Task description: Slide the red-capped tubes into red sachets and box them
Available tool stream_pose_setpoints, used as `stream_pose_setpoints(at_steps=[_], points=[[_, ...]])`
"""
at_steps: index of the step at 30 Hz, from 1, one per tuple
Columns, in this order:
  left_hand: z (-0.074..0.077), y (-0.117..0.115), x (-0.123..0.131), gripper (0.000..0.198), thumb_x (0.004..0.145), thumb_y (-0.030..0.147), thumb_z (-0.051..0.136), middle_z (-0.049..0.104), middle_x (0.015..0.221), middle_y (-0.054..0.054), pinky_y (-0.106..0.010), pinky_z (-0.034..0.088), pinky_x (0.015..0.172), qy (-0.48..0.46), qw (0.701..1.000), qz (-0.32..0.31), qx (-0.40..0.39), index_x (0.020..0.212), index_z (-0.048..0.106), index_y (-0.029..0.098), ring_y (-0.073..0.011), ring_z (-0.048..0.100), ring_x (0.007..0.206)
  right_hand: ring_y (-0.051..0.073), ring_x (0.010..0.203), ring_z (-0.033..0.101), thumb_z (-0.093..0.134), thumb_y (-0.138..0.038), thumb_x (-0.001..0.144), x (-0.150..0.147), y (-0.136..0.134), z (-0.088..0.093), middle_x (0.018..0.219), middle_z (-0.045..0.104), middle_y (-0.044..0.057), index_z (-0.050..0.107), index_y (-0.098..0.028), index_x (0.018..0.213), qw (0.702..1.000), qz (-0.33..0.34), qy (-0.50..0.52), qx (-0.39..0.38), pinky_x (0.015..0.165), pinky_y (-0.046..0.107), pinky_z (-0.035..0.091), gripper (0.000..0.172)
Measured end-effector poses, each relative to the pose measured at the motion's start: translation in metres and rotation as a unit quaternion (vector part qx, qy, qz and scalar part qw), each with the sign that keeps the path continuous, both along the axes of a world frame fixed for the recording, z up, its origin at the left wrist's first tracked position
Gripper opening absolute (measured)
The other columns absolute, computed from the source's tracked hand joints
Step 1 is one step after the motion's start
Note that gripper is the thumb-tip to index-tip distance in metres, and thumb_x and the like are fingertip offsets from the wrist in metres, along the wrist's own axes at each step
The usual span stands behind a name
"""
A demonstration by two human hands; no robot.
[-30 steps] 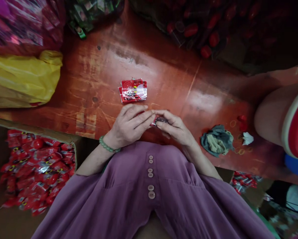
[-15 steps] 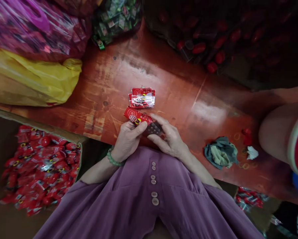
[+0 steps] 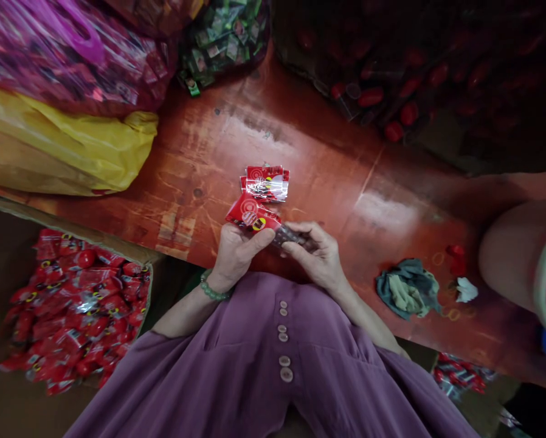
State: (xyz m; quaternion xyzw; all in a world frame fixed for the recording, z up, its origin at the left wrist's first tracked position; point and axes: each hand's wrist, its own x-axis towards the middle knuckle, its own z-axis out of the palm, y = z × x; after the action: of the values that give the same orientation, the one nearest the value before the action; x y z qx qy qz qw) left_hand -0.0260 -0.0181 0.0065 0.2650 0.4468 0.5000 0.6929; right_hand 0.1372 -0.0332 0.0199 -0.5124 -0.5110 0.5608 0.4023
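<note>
A red printed packet (image 3: 250,213) with yellow and white markings is held between my two hands over the table's near edge. My left hand (image 3: 240,250), with green beads round the wrist, grips its red end, thumb on top. At the other end, dark and see-through with what look like small dark balls inside, my right hand (image 3: 317,248) pinches with thumb and fingers. Just beyond my hands lies a small pile of flat red packets (image 3: 267,182), glossy and overlapping.
On the reddish table (image 3: 209,152) stand a yellow bag (image 3: 67,149), a purple bag (image 3: 95,67) and a bag of green packets (image 3: 227,42). A cardboard box (image 3: 151,292) of red packets sits lower left. Right are a crumpled cloth (image 3: 407,289) and a large tub (image 3: 505,255).
My right hand's fingers have drawn in closer round the packet's dark end, covering more of it. The whole view has shifted slightly, and my left hand keeps its hold.
</note>
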Motion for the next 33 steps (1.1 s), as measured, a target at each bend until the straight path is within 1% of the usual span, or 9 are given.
stream_pose_setpoints(at_steps=[3,6,13,19,21,24,26,30,33], points=[[0.004,0.002,0.004,0.026,0.075,0.044,0.082,0.078,0.091,-0.004,-0.035,0.056,0.094,-0.042,0.998,0.045,-0.033,0.088,0.079,0.022,-0.0192,0.073,0.09,0.015,0.085,0.071,0.07,-0.028,0.089,-0.003,0.001,-0.004,0.101,0.075,0.004,0.068,-0.024,0.114,0.99,0.004,-0.084,0.11,0.079,0.031,0.061,0.025],[0.006,0.004,0.006,0.032,0.069,0.047,0.085,0.078,0.092,-0.006,-0.039,0.057,0.095,-0.054,0.997,0.022,-0.047,0.085,0.079,0.02,-0.0232,0.073,0.094,0.016,0.084,0.071,0.069,-0.025,0.09,-0.006,0.002,-0.005,0.097,0.075,0.004,0.068,-0.023,0.113,0.978,0.019,-0.119,0.168,0.078,0.032,0.06,0.024],[0.004,0.006,0.002,0.036,0.071,0.052,0.083,0.079,0.095,-0.007,-0.035,0.059,0.089,-0.031,0.998,0.003,-0.048,0.087,0.078,0.021,-0.0223,0.074,0.093,0.018,0.103,0.072,0.066,-0.035,0.093,-0.013,0.0,-0.005,0.125,0.07,0.009,0.058,-0.024,0.128,0.993,0.003,-0.081,0.08,0.091,0.035,0.06,0.038],[0.004,0.004,0.004,0.039,0.065,0.057,0.085,0.079,0.085,-0.004,-0.032,0.061,0.079,-0.027,0.996,0.048,-0.07,0.08,0.077,0.022,-0.0189,0.074,0.081,0.017,0.096,0.072,0.066,-0.034,0.093,-0.015,0.001,-0.007,0.114,0.073,0.007,0.06,-0.023,0.124,0.987,0.011,-0.108,0.122,0.088,0.034,0.062,0.033],[0.003,0.003,0.006,0.036,0.063,0.054,0.088,0.077,0.078,-0.001,-0.03,0.06,0.073,-0.017,0.995,0.066,-0.075,0.076,0.077,0.022,-0.0157,0.071,0.07,0.017,0.099,0.072,0.066,-0.036,0.093,-0.018,0.001,-0.008,0.117,0.072,0.008,0.058,-0.024,0.127,0.989,-0.002,-0.101,0.104,0.09,0.035,0.062,0.037],[0.003,0.004,0.008,0.035,0.062,0.051,0.088,0.076,0.071,-0.001,-0.027,0.058,0.065,-0.003,0.995,0.064,-0.079,0.072,0.076,0.02,-0.0133,0.067,0.061,0.013,0.083,0.073,0.063,-0.042,0.094,-0.02,0.001,-0.009,0.113,0.072,0.006,0.052,-0.026,0.137,0.998,-0.014,-0.038,0.043,0.078,0.03,0.065,0.047],[0.003,0.005,0.007,0.038,0.062,0.053,0.088,0.077,0.075,-0.003,-0.028,0.059,0.068,-0.007,0.996,0.064,-0.069,0.073,0.076,0.019,-0.0147,0.069,0.066,0.013,0.081,0.072,0.063,-0.041,0.094,-0.02,0.002,-0.01,0.116,0.071,0.006,0.055,-0.026,0.135,0.999,0.001,-0.014,0.034,0.075,0.03,0.065,0.044],[0.006,0.007,0.007,0.039,0.065,0.055,0.086,0.079,0.089,-0.006,-0.033,0.06,0.084,-0.008,0.996,0.075,-0.043,0.084,0.078,0.021,-0.0215,0.074,0.089,0.018,0.1,0.072,0.066,-0.039,0.092,-0.016,0.002,-0.013,0.123,0.07,0.009,0.06,-0.024,0.13,0.997,0.026,-0.048,0.046,0.092,0.037,0.063,0.041],[0.007,0.006,0.007,0.037,0.065,0.052,0.086,0.079,0.087,-0.006,-0.036,0.061,0.086,-0.008,0.997,0.05,-0.064,0.082,0.079,0.021,-0.023,0.074,0.091,0.018,0.108,0.071,0.067,-0.042,0.091,-0.016,0.001,-0.017,0.126,0.069,0.01,0.058,-0.024,0.128,0.997,0.018,-0.049,0.053,0.096,0.036,0.061,0.042]])
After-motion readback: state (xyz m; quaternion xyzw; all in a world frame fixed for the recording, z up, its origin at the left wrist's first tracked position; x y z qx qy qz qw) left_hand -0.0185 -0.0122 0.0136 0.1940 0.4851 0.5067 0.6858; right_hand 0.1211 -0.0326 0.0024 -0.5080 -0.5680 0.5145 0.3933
